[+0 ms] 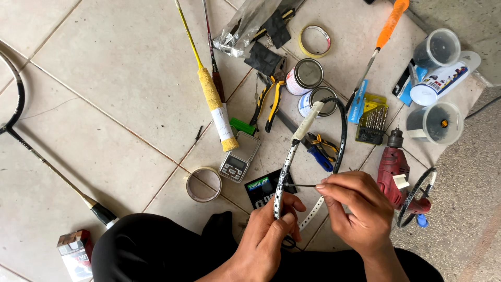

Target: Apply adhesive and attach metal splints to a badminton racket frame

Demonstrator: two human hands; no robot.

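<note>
My left hand [269, 230] grips the lower rim of a broken black-and-white racket frame [292, 156], whose top end is wrapped in pale tape. My right hand [357, 209] pinches a thin dark pointed tool [301, 185] with its tip against the frame's side, near my left thumb. A white perforated strip [318, 206] hangs from the frame between both hands. My dark-trousered legs fill the bottom of the view.
On the tiled floor lie a yellow-gripped racket [209, 89], yellow-handled pliers [269, 102], two tins [308, 75], tape rolls [203, 184], a small scale [240, 156], a drill-bit set [371, 119], a red drill [394, 167], plastic cups [436, 122] and an orange-handled racket [383, 36].
</note>
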